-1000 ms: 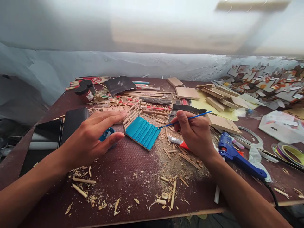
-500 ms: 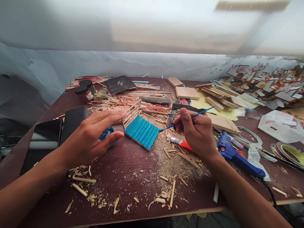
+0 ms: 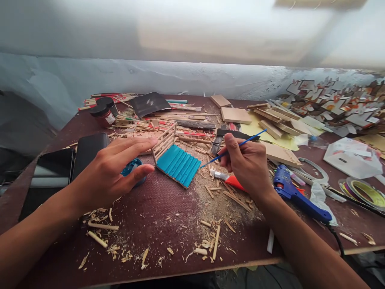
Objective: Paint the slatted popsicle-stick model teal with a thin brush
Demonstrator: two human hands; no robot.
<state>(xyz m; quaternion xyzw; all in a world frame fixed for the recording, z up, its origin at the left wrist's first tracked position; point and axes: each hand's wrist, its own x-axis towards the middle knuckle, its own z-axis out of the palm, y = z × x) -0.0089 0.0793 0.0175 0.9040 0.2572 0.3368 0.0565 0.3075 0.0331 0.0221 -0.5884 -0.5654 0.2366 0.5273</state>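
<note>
A small wooden stick structure with a base painted blue stands on the brown table. At its left edge is my left hand, thumb and fingers apart, fingertips at the upright stick frame; whether they touch it I cannot tell. A jar of blue paint is partly hidden behind that hand. My right hand pinches a thin blue brush, its tip close to the right edge of the painted base.
A cutter with an orange handle and a blue glue gun lie to the right. Wood blocks, sticks and dark-lidded jars are behind. Shavings cover the front; a black case sits at left.
The whole view has shifted slightly. The brush is angled a little differently, its tip still near the right edge of the blue base. My left hand keeps its pose.
</note>
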